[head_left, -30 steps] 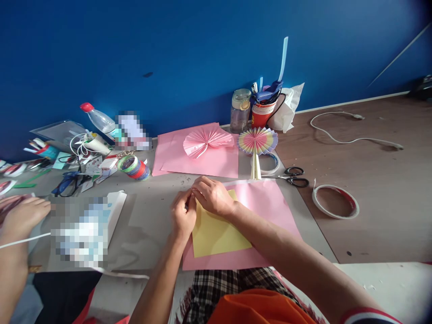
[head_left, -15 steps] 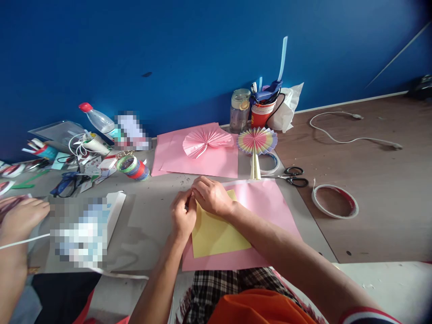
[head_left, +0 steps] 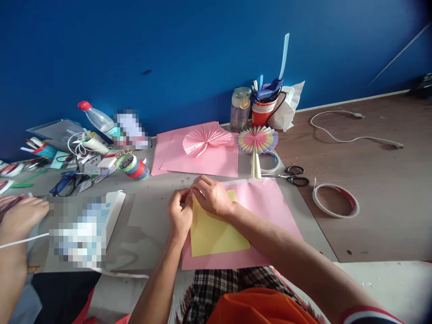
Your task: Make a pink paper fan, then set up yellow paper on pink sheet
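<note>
My left hand (head_left: pixel 180 213) and my right hand (head_left: pixel 213 196) meet at the upper left corner of the stacked paper, fingertips pinched close together. A tiny pale pink bit shows between them; what it belongs to is hidden. Below my right hand and forearm lies a yellow paper sheet (head_left: pixel 216 234), on top of a larger pink paper sheet (head_left: pixel 270 202). A whitish strip runs along the pink sheet's far edge. Beyond my hands, a pleated pink paper fan (head_left: pixel 207 139) rests on more pink sheets (head_left: pixel 199 165). Right of it lies a striped pleated paper fan (head_left: pixel 257 140) with a yellow stick.
Black-handled scissors (head_left: pixel 297 175) and a tape roll (head_left: pixel 335 201) lie to the right. A clear bottle (head_left: pixel 240 110) and a red cup (head_left: pixel 263 112) of tools stand at the back. Left are stacked colored tape rolls (head_left: pixel 133 167), clutter, and another person's hand (head_left: pixel 25 213).
My left hand has shifted slightly left, its fingers a little apart from the right hand's knuckles. My right hand stays almost in place, and the papers have not moved.
</note>
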A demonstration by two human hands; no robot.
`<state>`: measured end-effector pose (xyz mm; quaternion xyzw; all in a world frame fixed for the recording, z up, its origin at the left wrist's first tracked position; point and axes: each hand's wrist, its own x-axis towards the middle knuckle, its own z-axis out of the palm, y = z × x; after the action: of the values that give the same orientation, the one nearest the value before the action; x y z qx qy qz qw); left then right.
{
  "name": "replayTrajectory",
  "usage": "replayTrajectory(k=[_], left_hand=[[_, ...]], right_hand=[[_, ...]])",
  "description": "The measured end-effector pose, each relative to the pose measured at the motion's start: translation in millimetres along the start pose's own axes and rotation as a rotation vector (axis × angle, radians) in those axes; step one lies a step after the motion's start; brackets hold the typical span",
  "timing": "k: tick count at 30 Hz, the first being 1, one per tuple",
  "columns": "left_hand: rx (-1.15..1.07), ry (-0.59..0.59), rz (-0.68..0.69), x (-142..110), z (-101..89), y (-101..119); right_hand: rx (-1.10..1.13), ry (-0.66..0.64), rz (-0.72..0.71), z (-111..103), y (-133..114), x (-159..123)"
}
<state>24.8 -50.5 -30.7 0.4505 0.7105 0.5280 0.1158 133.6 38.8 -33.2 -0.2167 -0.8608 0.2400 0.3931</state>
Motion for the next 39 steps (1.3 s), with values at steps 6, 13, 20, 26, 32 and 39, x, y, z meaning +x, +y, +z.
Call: replayTrajectory(k=[6,13,20,26,32,39], left_hand=[[-0.12,-0.014,-0.093,2.6,0.0,-1.0],[-0.167,-0.018,-0.201,4.2,1.0,-2.9],[-0.199,-0.024,-0.229,8.7,-1.1,-0.8],[-0.384,-0.037,-0.307,8.5,-3.4,2.8],[-0.369,-0.047,-0.218,7.6,-5.3,4.7],[-0.228,-0.066,0.013,5.6,-6.4,3.2]], right_hand=[[-0.016,-0.012,0.009,0.0,-1.2,-0.1],[-0.039,0.011,0.011,1.7,-0.8,-0.4],[-0.057,0.014,0.01,-1.0,-2.8,0.1],[-0.022,0.04,-0.031,-1.2,-2.2,0.0],[-0.04,0.113,-0.09,-4.8,-6.2,1.4],[-0.109,0.102,-0.14,-7.8,-9.8,0.9]])
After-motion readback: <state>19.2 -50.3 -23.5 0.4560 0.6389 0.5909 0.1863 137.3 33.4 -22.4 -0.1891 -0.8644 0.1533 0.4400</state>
